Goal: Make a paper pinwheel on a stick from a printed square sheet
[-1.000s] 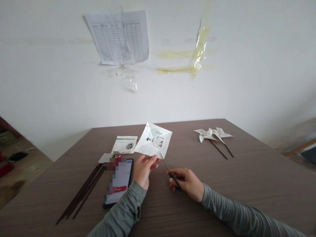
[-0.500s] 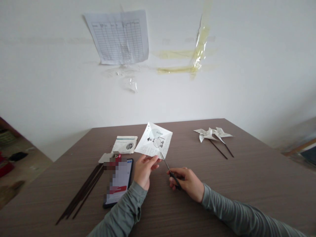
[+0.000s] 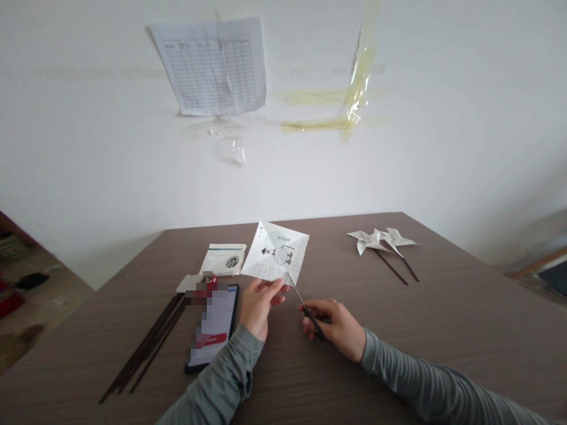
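Note:
Between the thumb and fingers of my left hand (image 3: 261,304) is the near edge of a square sheet of printed paper (image 3: 278,254). The sheet shows a drawing of a bird and crease lines, and it is held above the table. My right hand (image 3: 334,324) grips a pair of scissors (image 3: 313,321) with dark handles, its fingers closed around them. The blades reach up to the paper's near corner, just right of my left thumb, with the tip over the printed side. How far the blades are apart cannot be made out.
Left of my hands lie a phone (image 3: 217,324), a small red box (image 3: 209,283), several dark sticks (image 3: 148,342) and a stack of printed paper (image 3: 222,260). Two paper pinwheels (image 3: 376,241) on sticks rest at the table's right rear. Behind the table (image 3: 443,330) rises a white wall (image 3: 310,183).
The paper's far corner has tipped slightly left and down. Both hands and the scissors stay in nearly the same place.

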Demonstrator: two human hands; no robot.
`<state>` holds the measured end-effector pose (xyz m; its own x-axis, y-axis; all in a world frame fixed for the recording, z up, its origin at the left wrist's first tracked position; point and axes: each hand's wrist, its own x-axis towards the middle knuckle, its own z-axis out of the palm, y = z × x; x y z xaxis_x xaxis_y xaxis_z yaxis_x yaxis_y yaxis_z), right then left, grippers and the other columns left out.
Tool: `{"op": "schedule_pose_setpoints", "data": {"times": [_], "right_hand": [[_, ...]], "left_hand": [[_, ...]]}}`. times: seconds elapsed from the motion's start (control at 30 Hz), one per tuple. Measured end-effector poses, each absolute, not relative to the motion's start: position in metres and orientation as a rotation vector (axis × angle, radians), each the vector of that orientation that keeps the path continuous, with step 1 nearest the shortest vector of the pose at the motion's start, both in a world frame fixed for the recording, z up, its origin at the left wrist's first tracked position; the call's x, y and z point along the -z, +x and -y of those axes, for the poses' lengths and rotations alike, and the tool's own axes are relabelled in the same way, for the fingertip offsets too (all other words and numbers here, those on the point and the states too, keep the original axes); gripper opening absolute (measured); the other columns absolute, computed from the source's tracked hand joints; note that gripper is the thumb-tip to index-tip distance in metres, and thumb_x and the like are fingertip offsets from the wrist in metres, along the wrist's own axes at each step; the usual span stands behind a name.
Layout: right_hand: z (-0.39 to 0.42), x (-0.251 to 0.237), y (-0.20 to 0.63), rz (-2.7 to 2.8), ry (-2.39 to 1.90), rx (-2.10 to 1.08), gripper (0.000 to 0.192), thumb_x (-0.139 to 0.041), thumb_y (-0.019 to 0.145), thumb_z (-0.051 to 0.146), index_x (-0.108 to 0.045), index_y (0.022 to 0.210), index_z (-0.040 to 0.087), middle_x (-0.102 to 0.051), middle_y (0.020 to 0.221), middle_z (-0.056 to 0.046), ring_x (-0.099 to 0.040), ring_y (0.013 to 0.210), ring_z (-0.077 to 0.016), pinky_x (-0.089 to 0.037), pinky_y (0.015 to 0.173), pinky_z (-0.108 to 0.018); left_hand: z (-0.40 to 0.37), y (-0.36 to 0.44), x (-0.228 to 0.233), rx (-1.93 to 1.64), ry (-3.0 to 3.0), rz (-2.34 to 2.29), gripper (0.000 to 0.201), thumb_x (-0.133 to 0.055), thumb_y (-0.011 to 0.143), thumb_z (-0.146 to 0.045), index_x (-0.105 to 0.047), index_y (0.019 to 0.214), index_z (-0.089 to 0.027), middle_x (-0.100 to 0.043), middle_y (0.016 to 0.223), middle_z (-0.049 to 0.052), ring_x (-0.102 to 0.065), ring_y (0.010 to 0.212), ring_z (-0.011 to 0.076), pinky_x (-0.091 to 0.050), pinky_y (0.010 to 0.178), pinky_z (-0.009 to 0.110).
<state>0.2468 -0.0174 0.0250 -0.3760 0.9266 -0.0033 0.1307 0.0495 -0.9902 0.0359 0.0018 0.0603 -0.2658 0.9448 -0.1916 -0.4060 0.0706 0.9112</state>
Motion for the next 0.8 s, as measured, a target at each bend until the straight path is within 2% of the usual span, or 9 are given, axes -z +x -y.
{"op": "schedule_pose_setpoints", "data": {"times": [0.2, 0.4, 0.53, 0.7, 0.8], "right_hand": [[0.0178, -0.0302, 0.2486, 1.624, -1.095, -1.371, 0.065, -0.103, 0.084, 0.09, -0.094, 0.101, 0.027, -0.088, 0.08, -0.013, -0.085, 0.072, -0.0374, -0.075, 0.08, -0.051], [0.0166, -0.0285, 0.2484, 1.616, -1.09, -1.379, 0.071, -0.1, 0.084, 0.092, -0.094, 0.106, 0.025, -0.087, 0.08, -0.013, -0.086, 0.073, -0.0372, -0.076, 0.079, -0.051], [0.0176, -0.0287, 0.2483, 1.599, -1.099, -1.395, 0.067, -0.104, 0.083, 0.09, -0.094, 0.102, 0.027, -0.088, 0.082, -0.014, -0.087, 0.077, -0.0388, -0.077, 0.08, -0.05], [0.0169, -0.0268, 0.2455, 1.566, -1.096, -1.401, 0.074, -0.103, 0.077, 0.095, -0.091, 0.103, 0.027, -0.085, 0.077, -0.009, -0.082, 0.07, -0.0345, -0.074, 0.075, -0.049], [0.0172, -0.0287, 0.2447, 1.554, -1.112, -1.421, 0.072, -0.104, 0.075, 0.095, -0.089, 0.1, 0.03, -0.084, 0.077, -0.01, -0.083, 0.073, -0.0376, -0.074, 0.077, -0.051]], "left_hand": [[-0.002, 0.0357, -0.0575, -1.456, 0.699, -1.19, 0.038, -0.119, 0.07, -0.013, -0.088, 0.09, -0.02, -0.095, 0.088, 0.004, -0.093, 0.077, 0.0238, -0.064, 0.061, 0.025], [-0.0005, 0.0378, -0.0591, -1.435, 0.702, -1.214, 0.031, -0.113, 0.077, -0.008, -0.087, 0.087, -0.02, -0.095, 0.087, 0.005, -0.093, 0.078, 0.0245, -0.064, 0.061, 0.026], [0.0002, 0.0384, -0.0604, -1.441, 0.696, -1.206, 0.031, -0.114, 0.076, -0.008, -0.088, 0.088, -0.02, -0.095, 0.086, 0.004, -0.092, 0.076, 0.0238, -0.063, 0.061, 0.025], [-0.0001, 0.037, -0.0569, -1.437, 0.741, -1.195, 0.036, -0.119, 0.073, -0.014, -0.09, 0.094, -0.02, -0.096, 0.09, 0.005, -0.094, 0.08, 0.0257, -0.065, 0.063, 0.026], [-0.0006, 0.0363, -0.0552, -1.437, 0.756, -1.196, 0.04, -0.122, 0.071, -0.019, -0.089, 0.094, -0.02, -0.096, 0.091, 0.006, -0.094, 0.079, 0.0261, -0.066, 0.063, 0.027]]}}
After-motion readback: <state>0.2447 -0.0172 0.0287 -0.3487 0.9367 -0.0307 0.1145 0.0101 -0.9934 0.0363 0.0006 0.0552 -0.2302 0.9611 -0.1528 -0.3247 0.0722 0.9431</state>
